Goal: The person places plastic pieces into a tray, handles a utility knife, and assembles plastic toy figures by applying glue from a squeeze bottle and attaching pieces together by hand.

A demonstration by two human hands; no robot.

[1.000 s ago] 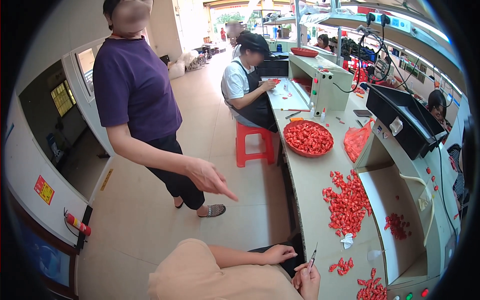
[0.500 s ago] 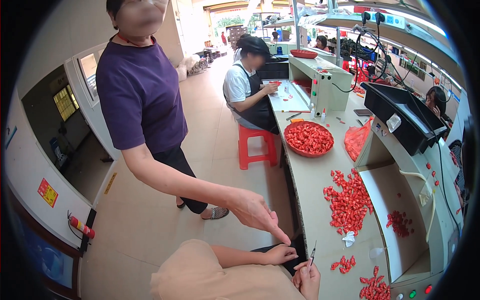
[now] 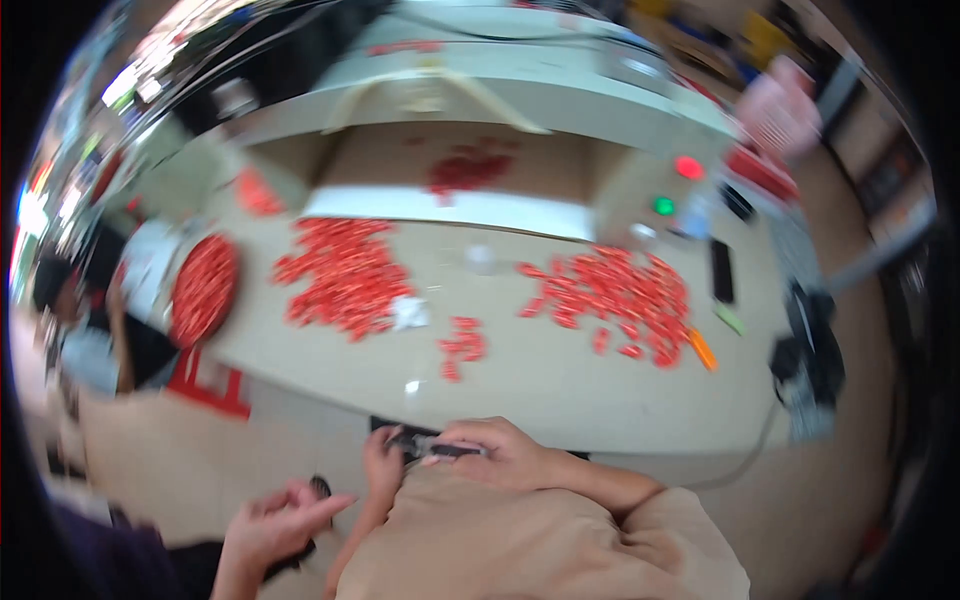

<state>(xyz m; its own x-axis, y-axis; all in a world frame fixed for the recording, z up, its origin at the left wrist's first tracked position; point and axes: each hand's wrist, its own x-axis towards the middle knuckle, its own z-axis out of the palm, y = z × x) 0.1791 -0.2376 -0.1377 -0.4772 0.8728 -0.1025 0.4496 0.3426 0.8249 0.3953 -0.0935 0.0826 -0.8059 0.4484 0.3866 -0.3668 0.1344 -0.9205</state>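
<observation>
Close to my body, at the table's near edge, my right hand [image 3: 505,450] is closed around a slim pen-like tool [image 3: 455,451] with a dark section. My left hand [image 3: 380,462] is beside the tool's other end, where a dark, shiny part lies. Blur hides its fingers and whether they grip it. On the table ahead lies a small cluster of red pieces [image 3: 462,347], with a crumpled white tissue [image 3: 409,312] left of it. Larger heaps of red pieces spread at the left [image 3: 345,280] and right [image 3: 610,298].
Another person's hand [image 3: 280,525] reaches in from the lower left. A round red basket [image 3: 204,290] of pieces stands at the table's left. An orange-handled tool [image 3: 703,350], a dark phone-like slab [image 3: 721,271] and a black device [image 3: 815,345] lie right. A white open-fronted housing [image 3: 620,185] stands behind.
My view has swung right to face the table, blurring the picture. My right hand still holds the slim tool, now level and close to my left hand. The other person's hand now appears lower left.
</observation>
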